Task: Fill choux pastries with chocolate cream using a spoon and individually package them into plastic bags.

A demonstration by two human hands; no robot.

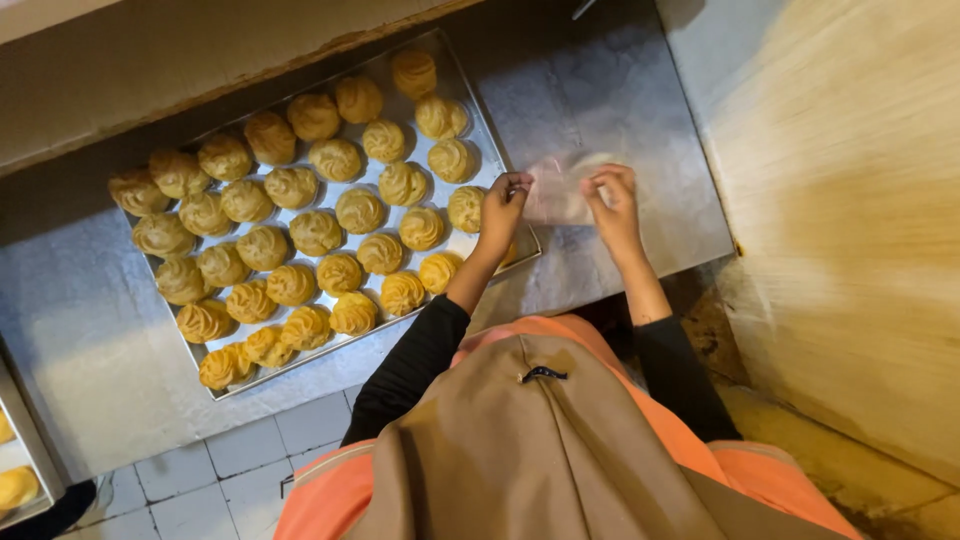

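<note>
A metal baking tray point(478, 118) lies on a steel-covered counter point(600, 90), filled with several rows of golden swirled pastries point(316, 231). My left hand point(502, 210) hovers over the tray's right edge and pinches one side of a small clear plastic bag point(560, 190). My right hand point(613, 205) pinches the bag's other side, just right of the tray. The bag is stretched between both hands above the counter. Whether anything is inside the bag cannot be told.
A wooden ledge point(200, 60) runs behind the tray. A pale wall point(850, 200) rises at the right. Another tray with pastries point(15, 470) peeks in at the lower left above white floor tiles point(220, 470). My orange and brown clothing point(540, 440) fills the bottom.
</note>
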